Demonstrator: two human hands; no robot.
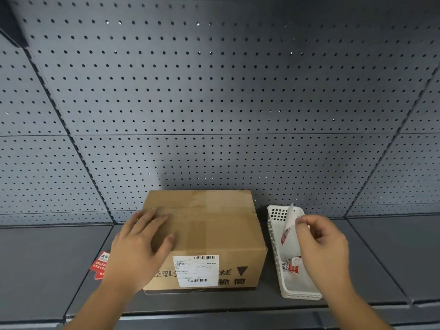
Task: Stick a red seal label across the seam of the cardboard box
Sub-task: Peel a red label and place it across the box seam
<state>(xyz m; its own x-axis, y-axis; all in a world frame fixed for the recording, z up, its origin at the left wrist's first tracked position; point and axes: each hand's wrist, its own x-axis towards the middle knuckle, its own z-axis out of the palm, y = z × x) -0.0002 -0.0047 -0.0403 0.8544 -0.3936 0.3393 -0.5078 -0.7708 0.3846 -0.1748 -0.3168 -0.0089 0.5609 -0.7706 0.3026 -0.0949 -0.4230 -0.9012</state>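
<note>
A brown cardboard box [214, 234] stands on the grey shelf, its taped seam [209, 214] running left to right across the top. My left hand [140, 244] lies flat on the box's left top, fingers spread. My right hand [321, 244] hovers over a white basket [273, 236] to the right of the box and pinches a label sheet [289, 225] that curls upward, white side showing with red print at its lower end. More red and white labels [291, 266] lie in the basket.
A red label [101, 265] lies on the shelf [47, 258] left of the box, partly hidden by my left wrist. A grey pegboard wall [214, 103] rises right behind the box. A white shipping label [195, 270] covers part of the box front.
</note>
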